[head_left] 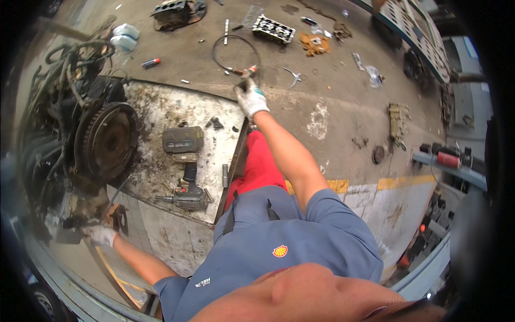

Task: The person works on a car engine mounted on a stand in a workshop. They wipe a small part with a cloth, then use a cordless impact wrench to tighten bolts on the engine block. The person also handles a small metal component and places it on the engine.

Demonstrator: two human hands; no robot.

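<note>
My right hand [251,97], in a white glove with dark fingertips, reaches forward past the corner of the metal-topped table. Its fingers are closed at an orange-red tool end [252,69], which joins a looped black cable [213,52] on the floor; the grip is partly hidden. At the lower left, my gloved left hand [101,235] is by a dark grey part [68,236] below the engine [64,102]. Its fingers are too small and unclear to read. A cordless impact wrench [188,185] lies on the table [155,107] between my arms, beside a metal socket [225,176].
The engine's round flywheel [107,140] stands at the table's left side. Ahead on the floor lie a cylinder head [273,29], an engine block [173,12], an orange rag [314,44] and a marker-like tube [151,63]. A metal rack [418,32] is at the far right.
</note>
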